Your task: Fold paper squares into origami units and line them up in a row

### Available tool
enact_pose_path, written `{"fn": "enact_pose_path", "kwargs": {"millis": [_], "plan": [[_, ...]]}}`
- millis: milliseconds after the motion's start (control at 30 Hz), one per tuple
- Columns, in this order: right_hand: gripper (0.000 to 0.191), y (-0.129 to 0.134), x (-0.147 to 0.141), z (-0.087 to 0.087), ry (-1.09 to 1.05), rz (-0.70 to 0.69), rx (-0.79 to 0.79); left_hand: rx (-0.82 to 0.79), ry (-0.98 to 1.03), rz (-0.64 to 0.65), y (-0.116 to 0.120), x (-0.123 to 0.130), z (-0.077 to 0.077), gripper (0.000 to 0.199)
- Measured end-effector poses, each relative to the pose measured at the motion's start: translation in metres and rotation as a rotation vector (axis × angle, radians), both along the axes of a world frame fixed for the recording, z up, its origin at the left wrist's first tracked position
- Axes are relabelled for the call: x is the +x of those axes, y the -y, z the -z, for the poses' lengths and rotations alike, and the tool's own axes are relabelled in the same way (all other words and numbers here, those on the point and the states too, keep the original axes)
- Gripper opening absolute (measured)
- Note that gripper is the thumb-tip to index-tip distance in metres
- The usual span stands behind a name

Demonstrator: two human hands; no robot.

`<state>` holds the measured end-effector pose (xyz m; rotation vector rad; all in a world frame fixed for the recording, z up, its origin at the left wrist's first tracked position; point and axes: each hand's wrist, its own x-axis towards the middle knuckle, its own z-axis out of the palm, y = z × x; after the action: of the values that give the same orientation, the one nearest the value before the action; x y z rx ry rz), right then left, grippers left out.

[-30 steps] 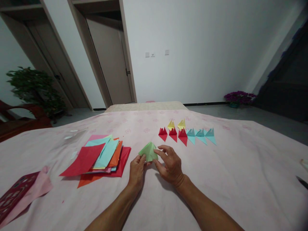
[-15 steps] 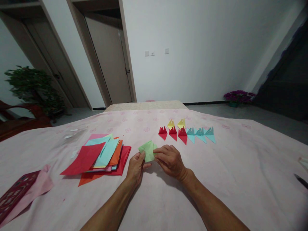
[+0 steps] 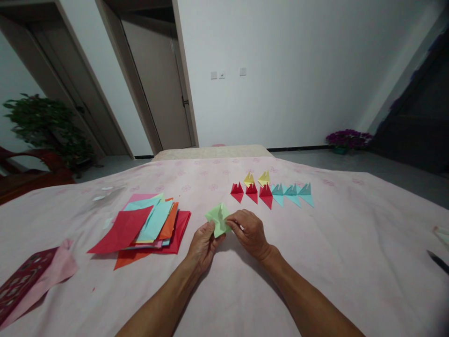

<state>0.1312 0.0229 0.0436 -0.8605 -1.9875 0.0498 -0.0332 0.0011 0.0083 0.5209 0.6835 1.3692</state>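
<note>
A light green sheet of origami paper (image 3: pixel 218 219), partly folded and creased, is held up just above the table between my two hands. My left hand (image 3: pixel 204 243) pinches its lower left edge, thumb on top and fingers beneath. On the other side my right hand (image 3: pixel 249 231) grips the right edge between thumb and fingertips. Beyond the hands stand folded paper figures in rows: red ones (image 3: pixel 251 192), light blue ones (image 3: pixel 292 194) and two yellow ones (image 3: pixel 264 178) behind.
Left of my hands lies a loose pile of coloured paper (image 3: pixel 143 227). A dark red patterned packet (image 3: pixel 24 283) with pink paper sits at the near left. The pink cloth (image 3: pixel 333 271) covers the table. A dark pointed object (image 3: pixel 438 261) lies at the right edge.
The green paper has shifted slightly right and turned, its upper layer now opened out more. My left hand moved a little right with it; my right fingers are pinched tighter at its edge.
</note>
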Motion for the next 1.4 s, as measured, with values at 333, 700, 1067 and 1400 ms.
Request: {"fn": "enact_pose_path", "kwargs": {"millis": [333,700,1067,1400], "plan": [[0.009,0.006,-0.006,0.004,-0.042,0.084,0.095,0.029,0.057,-0.016,0.006,0.007,-0.002,0.030],[0.018,0.010,-0.007,0.007,0.047,0.031,0.081,0.034,0.070,-0.110,0.008,0.010,-0.007,0.027],[0.022,0.018,-0.018,0.008,-0.039,0.204,0.036,0.020,0.153,-0.130,0.017,0.019,-0.006,0.024],[0.007,0.021,-0.022,0.007,-0.082,0.215,0.033,0.086,0.188,-0.111,0.015,0.022,-0.002,0.025]]}}
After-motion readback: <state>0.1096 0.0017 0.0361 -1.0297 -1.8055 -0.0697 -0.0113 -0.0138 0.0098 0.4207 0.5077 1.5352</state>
